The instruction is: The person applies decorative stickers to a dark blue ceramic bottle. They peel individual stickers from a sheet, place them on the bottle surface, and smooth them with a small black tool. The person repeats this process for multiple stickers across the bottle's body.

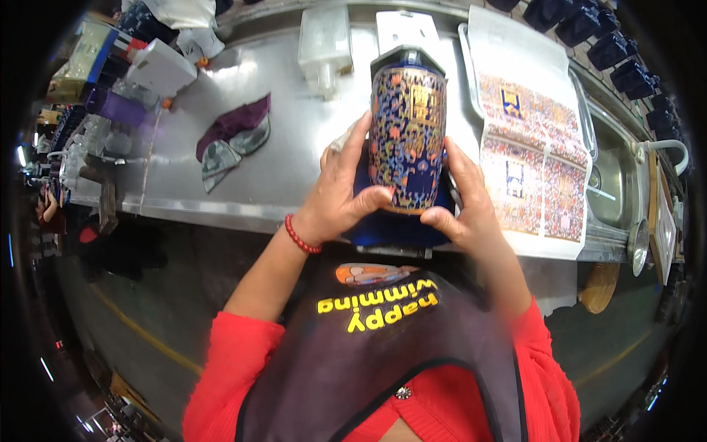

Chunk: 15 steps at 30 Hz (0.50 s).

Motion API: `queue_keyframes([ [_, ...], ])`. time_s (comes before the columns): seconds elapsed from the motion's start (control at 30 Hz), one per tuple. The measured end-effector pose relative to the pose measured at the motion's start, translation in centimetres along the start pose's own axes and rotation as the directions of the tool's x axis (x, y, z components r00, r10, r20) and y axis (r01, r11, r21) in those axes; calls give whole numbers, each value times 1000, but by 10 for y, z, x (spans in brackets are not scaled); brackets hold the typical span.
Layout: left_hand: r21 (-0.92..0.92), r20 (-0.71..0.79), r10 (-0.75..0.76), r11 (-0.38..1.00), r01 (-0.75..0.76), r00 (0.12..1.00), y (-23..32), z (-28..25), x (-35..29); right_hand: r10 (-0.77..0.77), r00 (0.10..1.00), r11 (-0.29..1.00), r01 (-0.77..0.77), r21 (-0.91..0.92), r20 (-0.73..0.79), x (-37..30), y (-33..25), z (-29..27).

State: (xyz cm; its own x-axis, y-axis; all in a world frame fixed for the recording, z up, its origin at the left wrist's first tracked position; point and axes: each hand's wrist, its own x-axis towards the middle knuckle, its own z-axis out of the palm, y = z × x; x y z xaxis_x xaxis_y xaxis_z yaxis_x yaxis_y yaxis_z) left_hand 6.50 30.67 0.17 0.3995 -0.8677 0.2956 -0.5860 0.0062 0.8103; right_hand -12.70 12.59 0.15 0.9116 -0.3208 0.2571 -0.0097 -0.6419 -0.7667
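Note:
A dark blue jar [409, 136] is covered with a colourful floral pattern and has a gold panel near its top. My left hand [340, 184] rests along its left side, thumb across the lower front. On the opposite side, my right hand [468, 193] has its fingers against the jar and its thumb near the bottom edge. Both hands clasp the jar between them. Beneath it shows a dark blue surface [401, 229], partly hidden. To the right lies a large printed sheet [532, 158] with matching floral panels and blue labels.
A purple and grey patterned cloth [234, 140] lies on the metal worktop [287, 158]. Behind it stands a clear container [324, 48]. A sink [615, 188] with a white tap [672, 151] is at the far right. Several dark blue pots [582, 26] line the back right.

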Motion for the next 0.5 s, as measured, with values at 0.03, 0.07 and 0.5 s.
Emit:
queue_keyframes([
  [0.03, 16, -12, 9, 1000, -9, 1000, 2, 0, -1, -3, 1000, 1000, 3, -4, -3, 1, -2, -1],
  [0.07, 47, -18, 16, 999, -15, 1000, 4, 0, -2, -4, 1000, 1000, 4, 16, -21, 2, -5, -4],
  [0.5, 453, -32, 132, 885, -103, 991, 16, 11, -18, -251, 952, 941, 198, -276, -173, 58, -22, -44],
])
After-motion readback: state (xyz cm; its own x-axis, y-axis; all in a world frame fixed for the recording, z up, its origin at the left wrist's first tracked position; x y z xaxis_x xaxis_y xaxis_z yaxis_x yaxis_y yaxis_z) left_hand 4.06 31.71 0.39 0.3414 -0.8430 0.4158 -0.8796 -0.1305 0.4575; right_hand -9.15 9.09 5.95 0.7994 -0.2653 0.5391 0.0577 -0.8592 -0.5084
